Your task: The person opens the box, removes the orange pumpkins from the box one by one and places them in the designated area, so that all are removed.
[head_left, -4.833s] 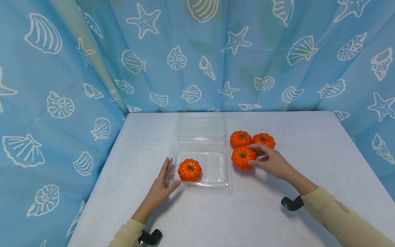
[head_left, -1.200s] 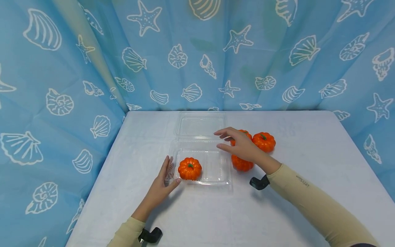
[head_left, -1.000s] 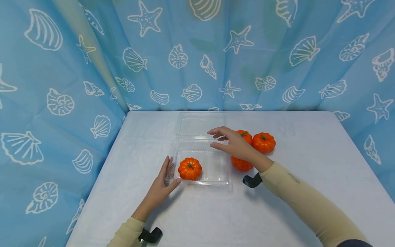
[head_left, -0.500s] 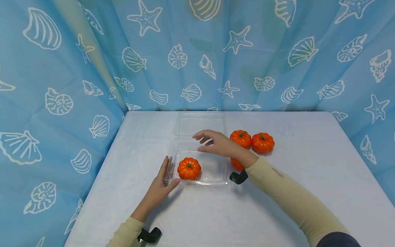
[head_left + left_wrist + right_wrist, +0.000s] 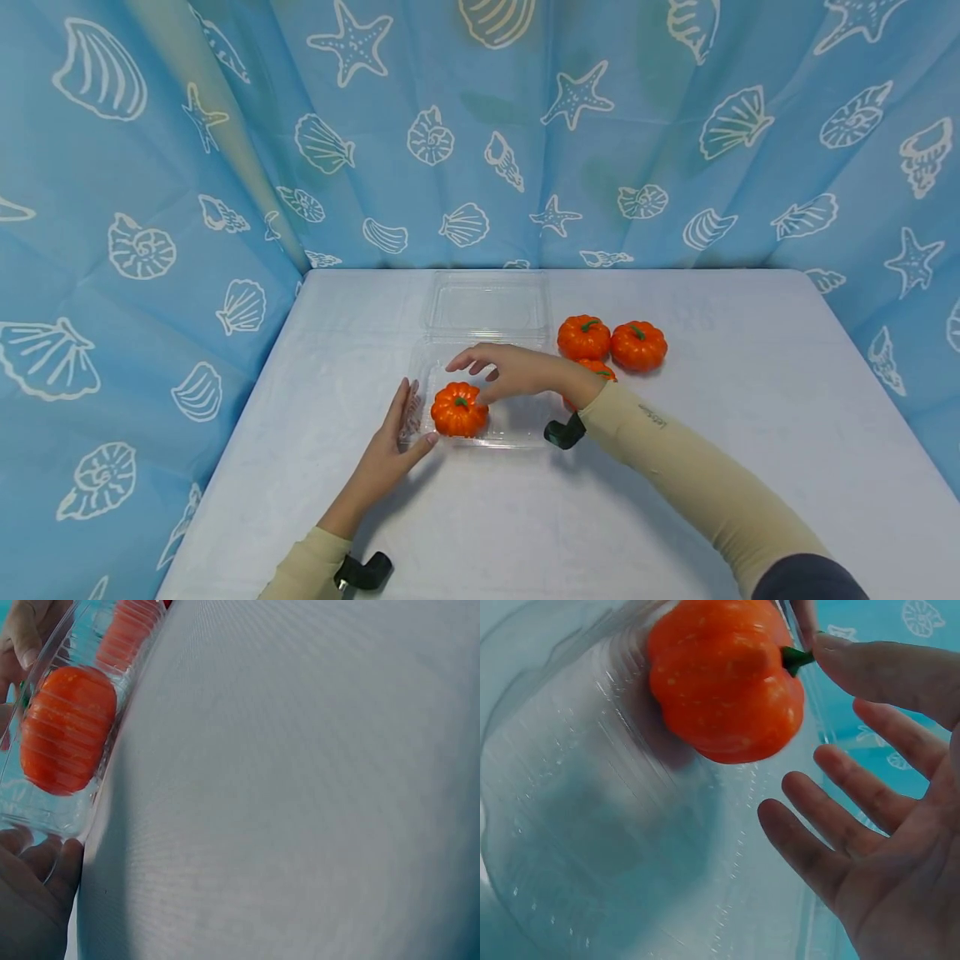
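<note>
An orange pumpkin (image 5: pixel 453 414) with a green stem sits in the front left of a clear plastic clamshell container (image 5: pixel 517 427). My left hand (image 5: pixel 388 454) lies along the container's left wall, fingers extended and thumb at the front left corner. In the left wrist view its fingers (image 5: pixel 61 864) touch the container's end. My right hand (image 5: pixel 517 368) hovers over the container, fingers spread and loosely bent, the thumb close to the stem. The right wrist view shows the right hand's (image 5: pixel 885 802) palm with no object in it and the thumb tip by the pumpkin's (image 5: pixel 724 679) stem.
The container's lid (image 5: pixel 487 305) is folded back flat behind it. To its right sit three more pumpkins in a cluster: one at the back left (image 5: pixel 583 337), one at the right (image 5: pixel 639 347), and one in front (image 5: pixel 597 367), partly behind the right forearm. A shell-patterned curtain (image 5: pixel 510 192) surrounds the white table.
My right hand left the front pumpkin of the cluster and moved left over the container, then lowered toward the pumpkin inside. The left hand and all the pumpkins stayed in place.
</note>
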`<action>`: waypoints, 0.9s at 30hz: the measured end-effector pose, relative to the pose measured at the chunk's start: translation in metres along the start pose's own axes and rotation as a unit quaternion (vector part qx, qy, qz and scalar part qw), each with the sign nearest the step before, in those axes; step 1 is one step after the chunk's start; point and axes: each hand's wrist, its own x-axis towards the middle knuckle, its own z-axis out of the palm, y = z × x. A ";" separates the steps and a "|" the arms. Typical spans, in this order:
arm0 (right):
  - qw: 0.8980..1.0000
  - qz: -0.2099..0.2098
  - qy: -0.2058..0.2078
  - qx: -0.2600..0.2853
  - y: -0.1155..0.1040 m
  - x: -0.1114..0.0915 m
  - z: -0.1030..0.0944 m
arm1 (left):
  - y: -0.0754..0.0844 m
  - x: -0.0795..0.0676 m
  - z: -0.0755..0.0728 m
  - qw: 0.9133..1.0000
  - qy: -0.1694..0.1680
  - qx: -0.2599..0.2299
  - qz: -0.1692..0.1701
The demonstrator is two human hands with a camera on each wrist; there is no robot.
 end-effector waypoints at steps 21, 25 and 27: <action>0.998 0.038 -0.026 -0.050 -0.001 0.002 0.009 | -0.003 0.000 0.002 1.000 -0.001 -0.007 0.010; 0.998 0.035 -0.015 -0.057 0.004 -0.002 0.005 | -0.003 -0.001 0.001 1.000 0.001 -0.006 0.008; 0.998 0.034 -0.010 -0.057 0.007 -0.004 0.003 | -0.002 -0.001 0.001 1.000 0.001 -0.006 0.009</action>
